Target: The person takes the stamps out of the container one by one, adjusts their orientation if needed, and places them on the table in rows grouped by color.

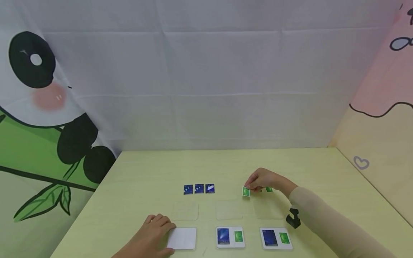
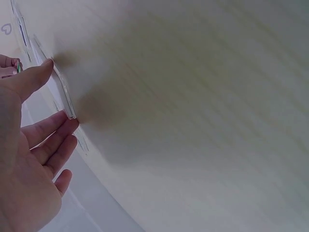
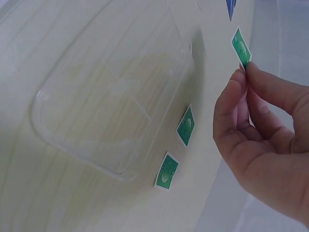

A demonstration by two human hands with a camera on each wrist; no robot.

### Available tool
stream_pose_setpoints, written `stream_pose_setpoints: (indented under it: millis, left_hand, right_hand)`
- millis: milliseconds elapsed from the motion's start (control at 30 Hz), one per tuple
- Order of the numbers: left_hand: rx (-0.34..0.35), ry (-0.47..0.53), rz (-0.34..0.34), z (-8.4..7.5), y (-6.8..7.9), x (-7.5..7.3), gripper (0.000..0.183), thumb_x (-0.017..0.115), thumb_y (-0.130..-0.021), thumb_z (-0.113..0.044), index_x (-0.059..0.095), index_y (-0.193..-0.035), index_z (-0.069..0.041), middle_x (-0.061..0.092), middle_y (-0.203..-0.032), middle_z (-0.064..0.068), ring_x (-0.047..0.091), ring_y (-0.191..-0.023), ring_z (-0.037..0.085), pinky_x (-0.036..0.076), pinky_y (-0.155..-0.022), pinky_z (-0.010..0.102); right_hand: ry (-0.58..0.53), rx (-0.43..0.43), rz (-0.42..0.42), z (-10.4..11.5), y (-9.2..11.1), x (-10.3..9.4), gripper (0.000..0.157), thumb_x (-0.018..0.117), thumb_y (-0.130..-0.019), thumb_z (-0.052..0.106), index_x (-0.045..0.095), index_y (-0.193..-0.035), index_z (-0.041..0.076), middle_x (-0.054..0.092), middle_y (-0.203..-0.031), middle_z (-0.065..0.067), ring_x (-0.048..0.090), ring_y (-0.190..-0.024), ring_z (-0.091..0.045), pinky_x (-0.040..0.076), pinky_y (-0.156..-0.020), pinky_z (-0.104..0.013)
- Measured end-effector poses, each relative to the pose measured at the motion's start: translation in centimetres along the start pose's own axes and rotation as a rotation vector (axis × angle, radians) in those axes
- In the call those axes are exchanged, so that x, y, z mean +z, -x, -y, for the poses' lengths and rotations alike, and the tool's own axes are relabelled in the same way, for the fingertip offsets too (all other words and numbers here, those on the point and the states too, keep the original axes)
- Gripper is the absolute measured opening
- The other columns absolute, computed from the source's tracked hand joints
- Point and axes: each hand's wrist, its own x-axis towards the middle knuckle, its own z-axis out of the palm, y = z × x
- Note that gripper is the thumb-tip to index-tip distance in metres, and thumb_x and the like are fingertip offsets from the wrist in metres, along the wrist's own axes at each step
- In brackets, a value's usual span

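Observation:
My right hand (image 1: 262, 179) pinches a small green stamp (image 3: 241, 47) with a white border between thumb and fingertips, raised over the far side of the table. Two more green stamps lie below that hand, one (image 3: 186, 126) beside the other (image 3: 167, 171). At the near edge, my left hand (image 1: 153, 234) holds a blank white card (image 1: 182, 238) by its edges, thumb on the near side and fingertips at the far corner. To the card's right, two white cards each bear a dark blue stamp (image 1: 223, 236) and a green stamp (image 1: 238, 236).
Three blue stamps (image 1: 199, 189) lie in a row at the back centre. Clear plastic cases (image 1: 229, 209) lie in a row between the stamps and the cards. A black device (image 1: 293, 218) sits at the right wrist. White cloth (image 1: 219, 71) hangs behind the table.

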Motion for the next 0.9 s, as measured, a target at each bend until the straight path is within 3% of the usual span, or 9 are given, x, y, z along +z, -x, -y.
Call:
stream_pose_setpoints:
  millis: [267,633,900]
  left_hand:
    - [-0.012,0.010,0.007,0.0,0.0,0.2,0.061,0.073,-0.073,-0.059,0.066,-0.112,-0.013,0.064,-0.105,-0.004,0.052,-0.096,0.015,0.041,-0.092,0.046]
    - [-0.051,0.035,0.029,-0.1,-0.2,0.1,0.060,0.076,-0.071,-0.056,0.066,-0.112,-0.013,0.064,-0.105,-0.002,0.052,-0.097,0.017,0.041,-0.093,0.049]
    - [-0.027,0.016,0.017,0.1,-0.2,0.4,0.060,0.074,-0.073,-0.058,0.066,-0.113,-0.013,0.064,-0.105,-0.003,0.052,-0.096,0.016,0.041,-0.092,0.048]
  right_hand:
    - [0.023,-0.013,-0.024,-0.3,-0.5,0.1,0.017,0.066,-0.089,0.011,0.072,-0.098,-0.002,0.072,-0.083,-0.009,0.060,-0.068,-0.010,0.056,-0.071,-0.030]
    - [0.076,-0.011,-0.088,-1.0,-1.3,0.3,0.013,0.068,-0.087,0.009,0.074,-0.092,-0.001,0.070,-0.076,-0.002,0.061,-0.065,-0.009,0.056,-0.067,-0.028]
    - [0.094,-0.003,-0.116,-1.1,-1.2,0.5,0.012,0.068,-0.087,0.009,0.074,-0.090,0.000,0.071,-0.076,-0.004,0.061,-0.065,-0.009,0.055,-0.066,-0.027]
